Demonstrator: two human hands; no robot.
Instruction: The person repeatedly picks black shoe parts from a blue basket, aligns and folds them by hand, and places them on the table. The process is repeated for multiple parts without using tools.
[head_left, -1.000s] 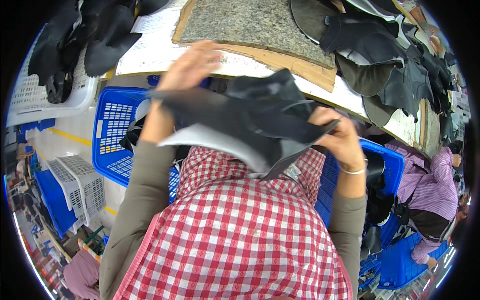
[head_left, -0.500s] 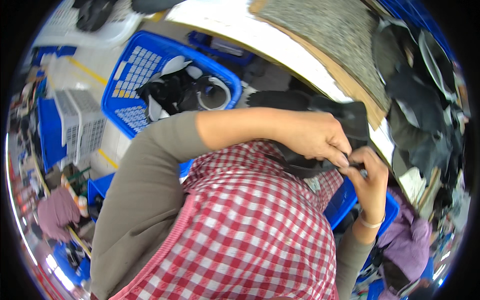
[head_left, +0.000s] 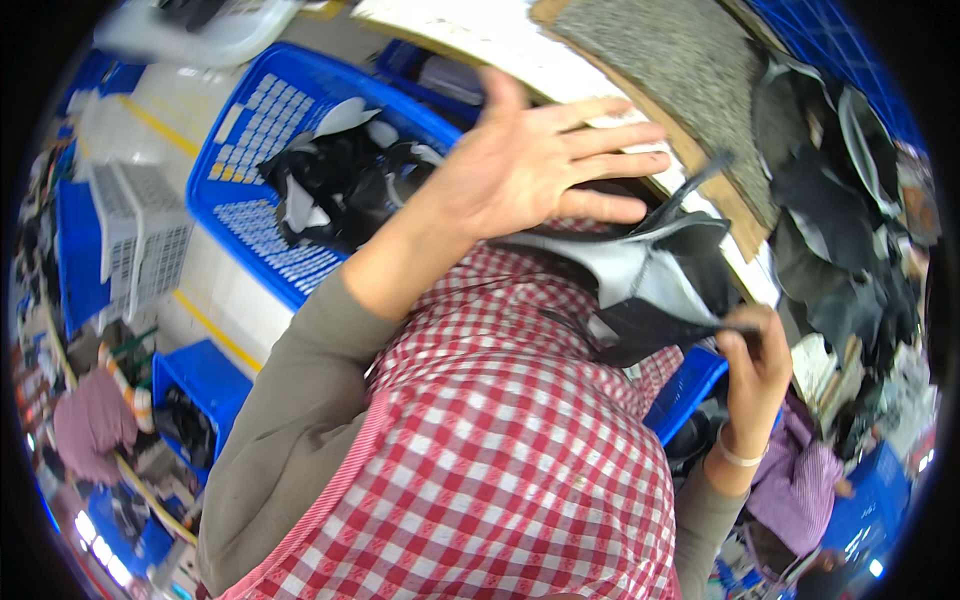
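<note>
left hand (head_left: 525, 170) spread wide, hiding part of the grey-black piece (head_left: 650, 285) the right hand (head_left: 755, 365) pinches.

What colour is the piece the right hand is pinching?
Black outside, grey inside: the shoe upper piece, pinched by the right hand, head view.

Two hands (head_left: 530, 170), three blue baskets (head_left: 240, 110)

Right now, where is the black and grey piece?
In the head view, the black and grey piece is right of centre, pinched by the right hand, below the open left hand, over the checked apron.
</note>
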